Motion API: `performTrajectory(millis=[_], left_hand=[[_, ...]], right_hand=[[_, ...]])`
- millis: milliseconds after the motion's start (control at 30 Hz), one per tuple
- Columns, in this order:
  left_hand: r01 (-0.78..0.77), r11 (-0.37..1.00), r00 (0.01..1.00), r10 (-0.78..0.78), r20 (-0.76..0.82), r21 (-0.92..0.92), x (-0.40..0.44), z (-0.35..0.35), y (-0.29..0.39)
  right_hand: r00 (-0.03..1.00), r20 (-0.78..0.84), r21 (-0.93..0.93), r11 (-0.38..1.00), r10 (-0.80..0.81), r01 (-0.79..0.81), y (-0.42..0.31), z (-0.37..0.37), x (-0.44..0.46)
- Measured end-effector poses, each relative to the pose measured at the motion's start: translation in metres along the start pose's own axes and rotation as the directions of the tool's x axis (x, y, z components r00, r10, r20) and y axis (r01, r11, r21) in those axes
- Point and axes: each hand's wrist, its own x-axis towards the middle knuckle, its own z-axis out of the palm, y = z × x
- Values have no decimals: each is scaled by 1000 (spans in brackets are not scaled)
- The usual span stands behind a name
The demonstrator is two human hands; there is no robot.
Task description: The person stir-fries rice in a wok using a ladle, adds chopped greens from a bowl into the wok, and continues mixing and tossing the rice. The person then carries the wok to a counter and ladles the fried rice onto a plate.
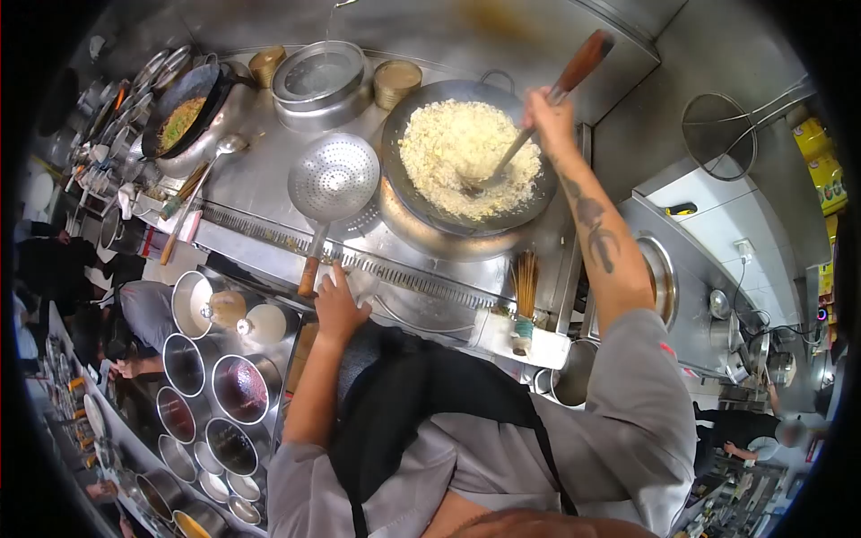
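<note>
My right hand [549, 117] is wrapped round the metal shaft of a wok ladle [513, 154], just below its wooden handle. The ladle's head is partly buried in pale yellow-white fried rice [457, 134]. That rice fills much of a dark wok [421, 211] on the stove. My left hand [337, 307] is at the stove's front edge, its fingers stretched out and apart, with nothing visible in them. Just left of those fingers lies the wooden handle of a perforated skimmer [334, 175], whose round bowl rests on the steel top beside the wok.
Metal pots [240, 387] of sauces and seasonings stand at lower left. A bamboo brush [525, 291] lies at the front right edge. Another ladle [199, 186] and a second wok [184, 121] with food are at left. Other people [737, 439] work farther off.
</note>
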Motion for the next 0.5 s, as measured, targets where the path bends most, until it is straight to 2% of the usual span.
performTrajectory(millis=[33,67,100,133,167,200,233,300,333,367,400,433,467,500], left_hand=[[-61,997,995,57,-82,-54,-9,-11,5],[-125,986,980,106,-170,-107,-18,-20,11],[-190,970,955,147,-259,-153,-31,-29,19],[-168,952,965,106,-239,-256,-50,-40,29],[-130,936,982,76,-173,-328,-77,-26,21],[-96,912,992,53,-117,-399,-100,4,5],[-57,881,997,26,-71,-471,-123,36,-13],[101,977,972,-56,230,-188,-209,100,-62],[313,949,850,-260,458,-44,-242,106,-65],[482,866,632,-449,632,134,-281,113,-64],[536,841,630,-458,627,76,-340,140,-75],[606,795,624,-488,610,16,-393,170,-88],[787,615,439,-507,742,-46,-430,191,-98],[924,373,260,-452,853,-84,-477,208,-102]], right_hand=[[997,-31,42,997,-65,66,-17,-2,2],[995,-102,3,1000,-6,7,-27,-12,-3],[988,-149,-44,999,-34,28,-9,-18,-3],[980,-192,-92,995,-58,41,26,-21,-9],[968,-239,-142,989,-72,39,50,-24,-21],[982,-181,45,998,61,-53,51,-17,-25],[994,-106,28,999,18,-15,39,-19,-14],[997,60,13,999,-44,44,1,-20,10],[996,72,48,997,-57,53,-9,-24,19],[1000,-22,73,997,8,-6,-29,-25,10],[994,-105,16,999,-27,29,-37,-29,-4],[986,-164,54,997,-43,52,-7,-29,-17],[973,-221,89,993,-59,80,21,-29,-30],[977,-211,115,992,-25,50,63,-34,-45]])
